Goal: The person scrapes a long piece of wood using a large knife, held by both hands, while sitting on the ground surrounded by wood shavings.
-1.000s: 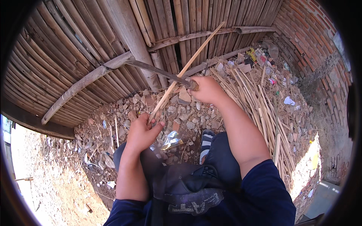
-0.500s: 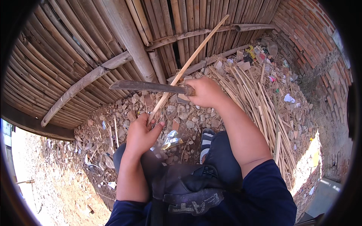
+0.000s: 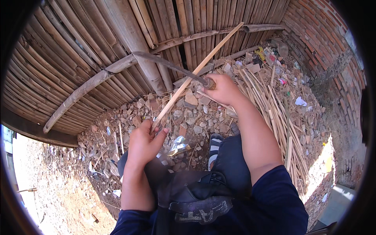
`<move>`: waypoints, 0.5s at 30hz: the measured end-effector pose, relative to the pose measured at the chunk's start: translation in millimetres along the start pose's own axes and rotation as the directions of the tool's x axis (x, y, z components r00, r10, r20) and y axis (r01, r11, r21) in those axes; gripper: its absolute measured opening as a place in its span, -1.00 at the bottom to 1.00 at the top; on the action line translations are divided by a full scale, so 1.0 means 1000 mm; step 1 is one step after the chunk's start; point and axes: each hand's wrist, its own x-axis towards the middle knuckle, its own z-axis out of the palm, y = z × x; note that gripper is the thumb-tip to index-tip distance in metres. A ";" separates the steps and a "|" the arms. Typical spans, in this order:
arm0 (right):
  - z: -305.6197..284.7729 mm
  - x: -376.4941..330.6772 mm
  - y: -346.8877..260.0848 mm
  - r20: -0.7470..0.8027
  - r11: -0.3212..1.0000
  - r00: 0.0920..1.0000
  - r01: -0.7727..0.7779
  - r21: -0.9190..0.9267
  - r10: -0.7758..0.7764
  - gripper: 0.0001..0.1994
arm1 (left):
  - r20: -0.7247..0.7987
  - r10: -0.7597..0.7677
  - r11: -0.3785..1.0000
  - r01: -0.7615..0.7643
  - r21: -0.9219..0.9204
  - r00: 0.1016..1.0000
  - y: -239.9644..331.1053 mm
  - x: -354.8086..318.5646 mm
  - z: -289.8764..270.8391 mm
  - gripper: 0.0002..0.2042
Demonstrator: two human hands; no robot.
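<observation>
Two bare hands work on one long bamboo strip (image 3: pixel 196 72). The left hand (image 3: pixel 144 143) is clamped around the strip's lower end, fingers curled tight, just above the person's knee. From there the strip slants up and to the right, crossing in front of the bamboo wall (image 3: pixel 58 58) and ending near a horizontal pole (image 3: pixel 235 30) fixed across that wall.

The right hand (image 3: pixel 223 89) is closed around the handle of a dark knife (image 3: pixel 168 64). Its long blade points up and to the left and crosses the strip partway along; whether the edge is biting into the strip or only lying against it cannot be told. The hands are well apart, the right one higher and farther out than the left.

Under both hands lies ground covered in broken stones and rubble (image 3: pixel 188 113). A heap of thin pale bamboo splits (image 3: pixel 274 105) lies just right of the right forearm. A curved brick wall (image 3: pixel 325 43) closes the right side. A shiny scrap of clear plastic (image 3: pixel 178 144) lies near the left hand.
</observation>
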 end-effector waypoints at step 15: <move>0.001 0.005 0.020 -0.120 0.997 0.991 -0.048 0.059 0.055 -0.53 | -0.035 0.060 0.998 -0.061 -0.023 0.998 -0.009 0.004 0.000 -0.61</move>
